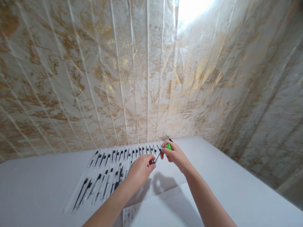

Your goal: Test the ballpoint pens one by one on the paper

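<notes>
Between my two hands is a slim black pen (158, 156), slanted up to the right. My left hand (142, 166) pinches its lower end, where a small dark tip shows. The fingers of my right hand (173, 153) are closed around the upper end. A bright green cylindrical piece (169, 147), perhaps a cap or marker end, sticks out of my right hand; how it is held is partly hidden. Left of and behind my hands, clear pens with black caps (104, 159) lie in a slanting row on the white table.
A second group of clear and black pen parts (88, 189) lies nearer, left of my left forearm. White paper sheets (163, 208) cover part of the table in front, one with small print. Behind stands a gold-patterned curtain (132, 78). The table's right edge (251, 173) runs diagonally.
</notes>
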The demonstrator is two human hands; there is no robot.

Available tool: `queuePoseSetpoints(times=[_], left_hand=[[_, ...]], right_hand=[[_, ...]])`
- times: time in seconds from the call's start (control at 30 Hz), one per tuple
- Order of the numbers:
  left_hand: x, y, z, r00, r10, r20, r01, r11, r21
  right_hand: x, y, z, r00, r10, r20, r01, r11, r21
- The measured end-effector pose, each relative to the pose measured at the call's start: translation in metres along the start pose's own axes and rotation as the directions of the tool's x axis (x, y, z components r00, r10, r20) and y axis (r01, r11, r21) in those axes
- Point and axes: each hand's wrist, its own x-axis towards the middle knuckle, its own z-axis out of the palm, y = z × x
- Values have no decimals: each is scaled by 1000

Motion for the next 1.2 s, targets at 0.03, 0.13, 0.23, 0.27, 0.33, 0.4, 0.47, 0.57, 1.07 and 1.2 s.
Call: queuePoseSetpoints(times=[0.03,0.13,0.23,0.27,0.33,0.4,0.47,0.57,1.07,1.2], left_hand=[[-1,-1,0,1000,8,-3,-8,1000,-21],[-9,-6,0,1000,12,-8,-13,994,-105],[-22,-14,-1,999,-23,-36,12,958,-286],[-27,-17,-1,999,-35,-40,19,941,-338],[-38,-25,0,998,-46,-37,28,923,-383],[-49,-35,0,998,-52,-35,34,919,-394],[-61,-44,1,996,-79,-42,56,912,-406],[-75,-54,1,989,-142,-43,111,903,-415],[-84,-67,0,972,-168,-164,56,845,-532],[-82,-69,-5,961,-192,-198,61,848,-527]], right_hand=[[0,-1,0,1000,-22,-19,22,1000,0],[0,-4,2,994,-71,-80,72,997,16],[-1,-2,11,996,-65,-60,66,997,27],[-2,0,17,998,-58,-35,59,998,25],[-4,5,30,998,-52,21,51,998,20],[-6,11,42,997,-53,63,52,999,14],[-8,14,50,995,-56,78,55,998,17],[-10,12,53,997,-47,57,42,996,76],[-24,25,79,907,128,402,-143,990,9],[-21,18,64,898,71,434,-114,991,75]])
